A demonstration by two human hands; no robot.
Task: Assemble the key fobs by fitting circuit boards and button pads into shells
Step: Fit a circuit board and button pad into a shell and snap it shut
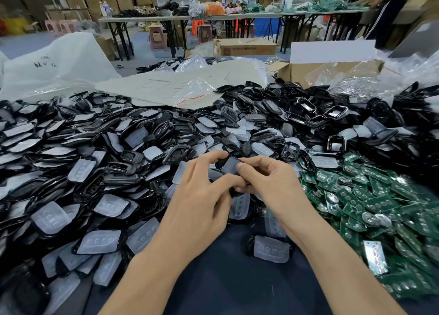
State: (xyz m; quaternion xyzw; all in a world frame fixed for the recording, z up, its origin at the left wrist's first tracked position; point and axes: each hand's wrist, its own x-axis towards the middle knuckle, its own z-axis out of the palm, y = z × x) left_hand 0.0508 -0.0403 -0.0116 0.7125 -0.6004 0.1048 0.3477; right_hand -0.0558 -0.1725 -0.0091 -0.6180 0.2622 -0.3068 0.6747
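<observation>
The left hand (pixel 199 191) and right hand (pixel 273 184) both have their grip clamped on one small black plastic shell (pixel 220 164) with a frosted rubber button pad (pixel 230 165) in it, held between them above the dark table (pixel 225 279). The heap of green circuit boards (pixel 380 208) lies to the right, nearest the right hand. Loose shells (pixel 123 172) crowd the left.

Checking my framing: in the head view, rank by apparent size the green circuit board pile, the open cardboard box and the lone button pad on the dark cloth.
Largest: circuit board pile.
Next: cardboard box, though it sits farther back, so its true size is unsure.
Smallest by far: button pad.
</observation>
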